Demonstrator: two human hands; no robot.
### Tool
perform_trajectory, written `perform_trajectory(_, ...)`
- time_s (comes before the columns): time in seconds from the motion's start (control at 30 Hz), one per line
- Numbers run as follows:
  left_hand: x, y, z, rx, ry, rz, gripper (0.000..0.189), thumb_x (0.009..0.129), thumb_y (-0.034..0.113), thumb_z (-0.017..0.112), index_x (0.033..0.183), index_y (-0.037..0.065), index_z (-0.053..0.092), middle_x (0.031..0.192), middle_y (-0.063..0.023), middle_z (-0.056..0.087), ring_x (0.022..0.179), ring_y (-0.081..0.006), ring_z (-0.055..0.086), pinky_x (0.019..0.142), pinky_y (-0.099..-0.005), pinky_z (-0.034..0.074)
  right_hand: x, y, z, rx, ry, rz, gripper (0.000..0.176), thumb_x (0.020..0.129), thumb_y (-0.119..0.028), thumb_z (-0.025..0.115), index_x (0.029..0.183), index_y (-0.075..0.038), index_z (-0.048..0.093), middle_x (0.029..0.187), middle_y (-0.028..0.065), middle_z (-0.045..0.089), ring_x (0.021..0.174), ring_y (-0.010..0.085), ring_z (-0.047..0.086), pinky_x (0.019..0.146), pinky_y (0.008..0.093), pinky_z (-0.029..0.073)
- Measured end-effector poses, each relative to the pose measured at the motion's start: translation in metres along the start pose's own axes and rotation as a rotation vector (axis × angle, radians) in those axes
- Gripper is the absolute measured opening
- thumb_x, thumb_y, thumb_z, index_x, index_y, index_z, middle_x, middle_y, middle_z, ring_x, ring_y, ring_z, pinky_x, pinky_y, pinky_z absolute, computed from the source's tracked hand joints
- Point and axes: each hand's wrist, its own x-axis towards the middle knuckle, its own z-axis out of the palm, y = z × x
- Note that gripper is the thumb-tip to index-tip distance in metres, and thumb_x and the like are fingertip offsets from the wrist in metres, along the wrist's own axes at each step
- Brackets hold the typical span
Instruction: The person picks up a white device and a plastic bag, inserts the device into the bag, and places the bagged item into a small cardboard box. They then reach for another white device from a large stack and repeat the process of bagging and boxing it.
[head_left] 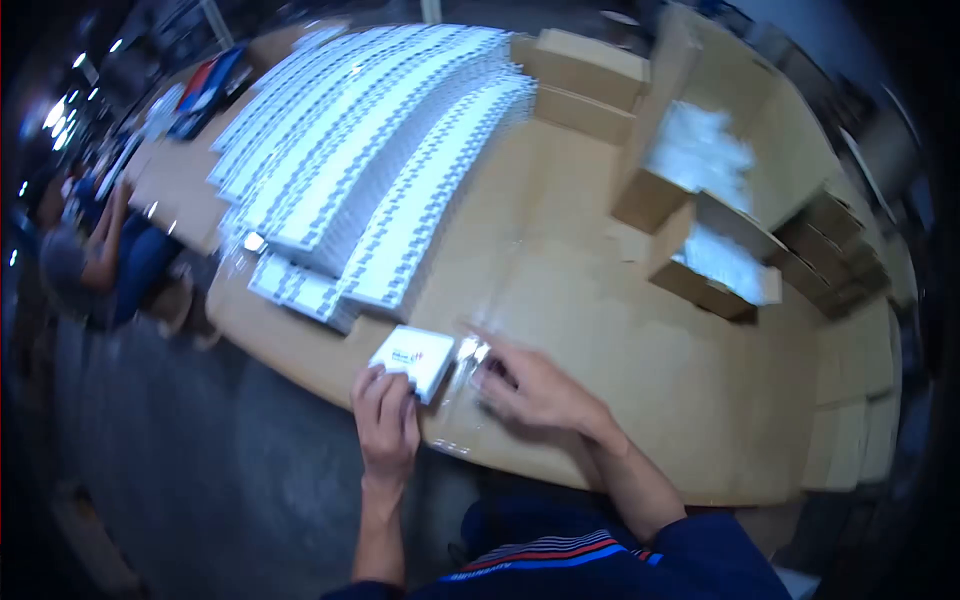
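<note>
My left hand [386, 420] grips a small white box [413, 361] with dark and red print on its top, fingers over its near edge. The box is at the near edge of the cardboard-covered table. Just right of it, my right hand [530, 385] is blurred by motion, its fingers bent around a shiny clear plastic piece [472, 354]. The exact shape of that piece is too smeared to tell. Beyond both hands stand long stacked rows of similar white boxes [350, 170].
The table [560, 260] is covered in brown cardboard. Right of centre, a large carton [790, 130] and a smaller open carton [700, 290] hold clear plastic pieces. A brown carton [590, 75] stands at the back. Another person [85, 255] sits at the left.
</note>
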Motion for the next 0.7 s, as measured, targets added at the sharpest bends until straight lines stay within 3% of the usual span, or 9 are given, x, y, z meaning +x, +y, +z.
perform_trajectory(0.07, 0.006, 0.028, 0.019, -0.108, -0.025, 0.065, 0.040, 0.075, -0.015, 0.068, 0.112, 0.001, 0.066, 0.114, -0.0146, 0.062, 0.113, -0.0402, 0.058, 0.095, -0.0494, 0.051, -0.023, 0.002, -0.013, 0.371, -0.097, 0.105, 0.058, 0.105, -0.020, 0.056, 0.159, -0.017, 0.034, 0.100, 0.0120, 0.067, 0.075, 0.0163, 0.064, 0.070, 0.0322, 0.054)
perform_trajectory(0.17, 0.025, 0.065, 0.050, -0.203, -0.059, 0.180, 0.037, 0.072, -0.011, 0.076, 0.105, 0.004, 0.068, 0.110, -0.0120, 0.062, 0.109, -0.0357, 0.060, 0.089, -0.0436, 0.054, -0.047, 0.014, -0.025, 0.756, 0.080, 0.183, 0.046, 0.107, -0.018, 0.053, 0.152, -0.012, 0.044, 0.111, 0.0067, 0.065, 0.087, 0.0127, 0.065, 0.074, 0.0282, 0.057)
perform_trajectory(0.27, 0.062, 0.097, 0.083, -0.370, -0.130, 0.226, 0.034, 0.072, -0.007, 0.081, 0.102, 0.004, 0.069, 0.107, -0.0125, 0.063, 0.104, -0.0323, 0.064, 0.081, -0.0396, 0.056, -0.071, 0.029, -0.060, 1.085, 0.334, 0.121, 0.036, 0.107, -0.012, 0.052, 0.142, -0.006, 0.053, 0.121, 0.0068, 0.061, 0.098, 0.0162, 0.065, 0.082, 0.0317, 0.062)
perform_trajectory(0.3, 0.075, 0.107, 0.092, -0.429, -0.166, 0.235, 0.034, 0.072, -0.005, 0.082, 0.102, 0.004, 0.070, 0.107, -0.0127, 0.064, 0.103, -0.0313, 0.065, 0.079, -0.0384, 0.057, -0.084, 0.028, -0.076, 1.212, 0.376, 0.097, 0.027, 0.105, -0.008, 0.052, 0.131, -0.001, 0.058, 0.125, 0.0094, 0.059, 0.108, 0.0181, 0.064, 0.088, 0.0367, 0.063)
perform_trajectory(0.4, 0.129, 0.148, 0.116, -0.597, -0.357, 0.347, 0.034, 0.073, 0.000, 0.084, 0.103, 0.003, 0.070, 0.103, -0.0142, 0.066, 0.095, -0.0298, 0.068, 0.076, -0.0365, 0.057, -0.113, 0.053, -0.113, 1.040, 0.553, 0.011, 0.024, 0.104, -0.004, 0.053, 0.126, 0.000, 0.060, 0.124, 0.0095, 0.060, 0.107, 0.0195, 0.065, 0.089, 0.0378, 0.063)
perform_trajectory(0.47, 0.177, 0.169, 0.145, -0.560, -0.344, 0.411, 0.027, 0.077, 0.006, 0.083, 0.099, 0.000, 0.067, 0.094, -0.0132, 0.069, 0.087, -0.0289, 0.070, 0.076, -0.0371, 0.057, -0.132, 0.056, -0.151, 0.878, 0.631, -0.024, 0.019, 0.102, 0.001, 0.052, 0.115, 0.004, 0.065, 0.116, 0.0104, 0.063, 0.107, 0.0200, 0.065, 0.089, 0.0353, 0.063)
perform_trajectory(0.6, 0.289, 0.218, 0.237, -0.519, -0.357, 0.535, 0.018, 0.082, 0.000, 0.075, 0.098, 0.000, 0.068, 0.092, -0.0127, 0.070, 0.082, -0.0277, 0.070, 0.072, -0.0373, 0.056, -0.158, 0.052, -0.232, 0.207, 0.954, -0.061, 0.020, 0.099, 0.007, 0.050, 0.105, 0.005, 0.070, 0.105, 0.0120, 0.064, 0.100, 0.0197, 0.067, 0.090, 0.0324, 0.060)
perform_trajectory(0.67, 0.331, 0.234, 0.294, -0.498, -0.456, 0.616, 0.015, 0.083, 0.003, 0.076, 0.098, 0.001, 0.070, 0.093, -0.0135, 0.070, 0.082, -0.0299, 0.069, 0.075, -0.0378, 0.056, -0.157, 0.038, -0.274, 0.175, 1.088, -0.121, 0.020, 0.098, 0.005, 0.055, 0.107, 0.004, 0.073, 0.105, 0.0137, 0.063, 0.096, 0.0196, 0.067, 0.083, 0.0318, 0.056)
perform_trajectory(0.7, 0.346, 0.239, 0.324, -0.452, -0.499, 0.713, 0.019, 0.082, 0.004, 0.077, 0.100, 0.001, 0.071, 0.098, -0.0158, 0.070, 0.086, -0.0340, 0.069, 0.079, -0.0418, 0.056, -0.155, 0.038, -0.295, -0.012, 1.118, -0.116, 0.020, 0.097, 0.004, 0.057, 0.108, 0.001, 0.074, 0.106, 0.0136, 0.063, 0.096, 0.0191, 0.066, 0.081, 0.0312, 0.056)
